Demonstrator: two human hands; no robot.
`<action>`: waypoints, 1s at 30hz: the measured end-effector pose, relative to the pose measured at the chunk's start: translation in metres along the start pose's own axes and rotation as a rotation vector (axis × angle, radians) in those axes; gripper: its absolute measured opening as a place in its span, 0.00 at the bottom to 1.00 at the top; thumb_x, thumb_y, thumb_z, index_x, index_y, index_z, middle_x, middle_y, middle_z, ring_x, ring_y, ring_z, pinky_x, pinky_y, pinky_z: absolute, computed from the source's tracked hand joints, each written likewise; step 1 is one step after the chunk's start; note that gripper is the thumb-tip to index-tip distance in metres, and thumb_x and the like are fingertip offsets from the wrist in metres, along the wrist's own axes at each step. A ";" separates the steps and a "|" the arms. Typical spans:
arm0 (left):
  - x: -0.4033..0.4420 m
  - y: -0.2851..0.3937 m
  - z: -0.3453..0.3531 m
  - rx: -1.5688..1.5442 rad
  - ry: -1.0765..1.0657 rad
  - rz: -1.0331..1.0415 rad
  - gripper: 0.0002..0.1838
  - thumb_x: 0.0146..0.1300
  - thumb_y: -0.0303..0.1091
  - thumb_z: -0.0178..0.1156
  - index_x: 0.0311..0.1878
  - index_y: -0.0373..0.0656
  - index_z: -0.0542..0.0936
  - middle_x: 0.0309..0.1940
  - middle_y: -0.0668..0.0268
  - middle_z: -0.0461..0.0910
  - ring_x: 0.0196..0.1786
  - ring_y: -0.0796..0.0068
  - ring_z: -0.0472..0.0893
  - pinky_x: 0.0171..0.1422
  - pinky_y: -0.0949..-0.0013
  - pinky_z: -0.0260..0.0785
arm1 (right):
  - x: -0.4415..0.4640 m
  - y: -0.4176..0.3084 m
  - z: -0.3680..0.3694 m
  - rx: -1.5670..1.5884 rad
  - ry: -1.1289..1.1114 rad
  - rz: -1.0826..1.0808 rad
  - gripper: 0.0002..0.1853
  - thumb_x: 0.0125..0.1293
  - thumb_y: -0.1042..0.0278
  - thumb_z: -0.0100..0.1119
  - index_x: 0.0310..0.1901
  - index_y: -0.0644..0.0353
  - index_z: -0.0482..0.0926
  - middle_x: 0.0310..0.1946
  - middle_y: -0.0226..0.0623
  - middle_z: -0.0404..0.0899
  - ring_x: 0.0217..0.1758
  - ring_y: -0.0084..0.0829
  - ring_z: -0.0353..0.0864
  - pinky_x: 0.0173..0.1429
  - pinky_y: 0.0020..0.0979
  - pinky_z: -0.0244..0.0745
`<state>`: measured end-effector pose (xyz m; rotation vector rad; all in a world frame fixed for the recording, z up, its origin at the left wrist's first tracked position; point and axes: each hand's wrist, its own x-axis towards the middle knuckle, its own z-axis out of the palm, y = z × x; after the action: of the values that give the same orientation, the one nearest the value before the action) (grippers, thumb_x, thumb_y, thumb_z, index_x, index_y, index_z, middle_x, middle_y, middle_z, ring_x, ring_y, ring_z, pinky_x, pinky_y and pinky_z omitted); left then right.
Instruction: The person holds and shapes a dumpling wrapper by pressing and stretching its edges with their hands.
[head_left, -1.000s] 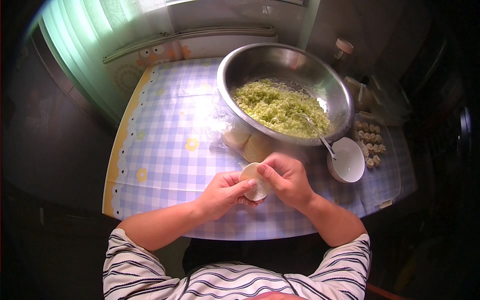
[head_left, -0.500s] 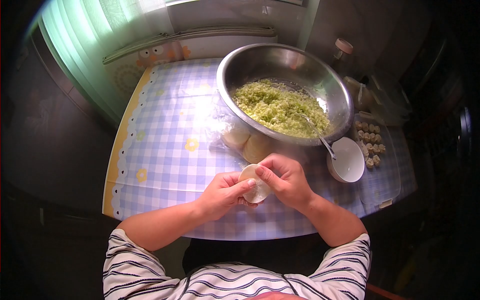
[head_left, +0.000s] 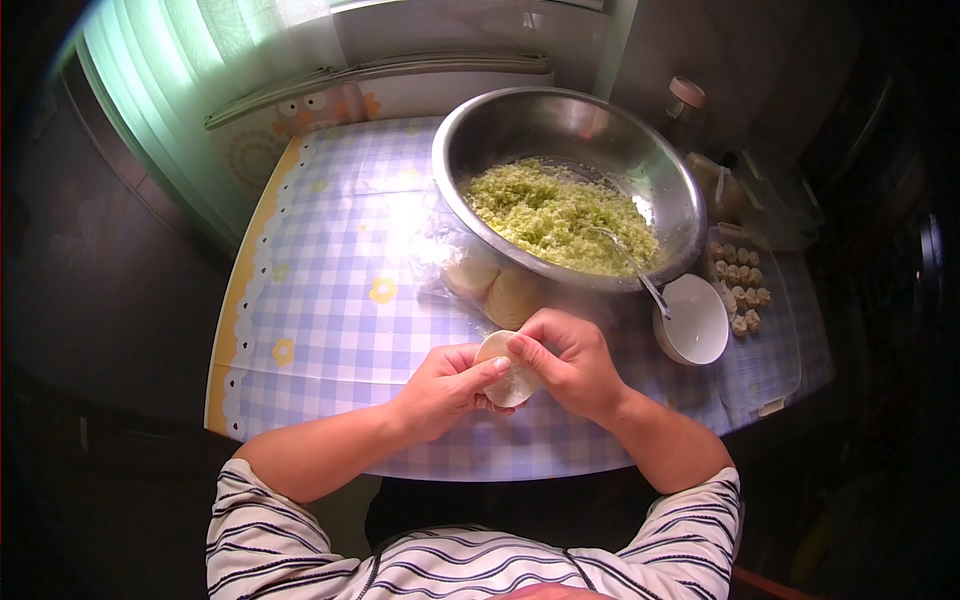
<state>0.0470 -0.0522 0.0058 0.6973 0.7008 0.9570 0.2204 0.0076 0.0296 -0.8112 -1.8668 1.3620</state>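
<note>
A thin, round, pale dough wrapper [head_left: 513, 383] is held between both hands near the table's front edge. My left hand [head_left: 445, 388] grips its left side, thumb on top and fingers underneath. On its upper right edge, my right hand [head_left: 570, 362] pinches it between thumb and fingers. Just beyond the hands, more round wrappers [head_left: 512, 298] lie in a clear plastic bag. Behind them stands a large metal bowl [head_left: 675, 175] of chopped green filling [head_left: 560, 215], with a spoon [head_left: 640, 272] leaning in it.
A white bowl [head_left: 697, 325] stands right of my right hand. Farther right, a clear tray [head_left: 775, 365] holds several small folded dumplings [head_left: 740, 285]. A jar with a pink lid [head_left: 688, 92] stands behind the metal bowl. A checked cloth [head_left: 330, 300] covers the table.
My right thumb and fingers have shifted slightly left and down along the wrapper's edge. Both hands keep hold of it, and my left hand stays nearly still.
</note>
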 end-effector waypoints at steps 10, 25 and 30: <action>-0.001 0.001 0.000 0.010 0.001 -0.013 0.14 0.66 0.37 0.52 0.46 0.35 0.75 0.39 0.61 0.78 0.41 0.74 0.78 0.44 0.69 0.73 | 0.001 0.000 0.000 0.001 -0.003 0.005 0.08 0.63 0.68 0.57 0.31 0.64 0.76 0.27 0.29 0.76 0.31 0.16 0.72 0.35 0.20 0.68; -0.001 0.001 0.000 0.033 -0.004 -0.024 0.15 0.66 0.37 0.52 0.47 0.34 0.74 0.40 0.60 0.77 0.42 0.72 0.78 0.45 0.67 0.73 | 0.001 -0.003 0.001 -0.022 0.004 -0.015 0.07 0.62 0.68 0.57 0.32 0.64 0.77 0.27 0.30 0.76 0.32 0.18 0.73 0.36 0.21 0.68; -0.001 0.002 0.001 0.040 -0.011 -0.031 0.15 0.66 0.37 0.51 0.47 0.34 0.74 0.40 0.60 0.77 0.42 0.72 0.78 0.45 0.67 0.73 | 0.001 0.001 0.001 -0.012 0.004 -0.027 0.06 0.62 0.70 0.57 0.32 0.64 0.76 0.27 0.30 0.76 0.31 0.18 0.73 0.36 0.21 0.68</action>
<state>0.0462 -0.0527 0.0084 0.7243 0.7213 0.9124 0.2189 0.0084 0.0288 -0.7918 -1.8781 1.3330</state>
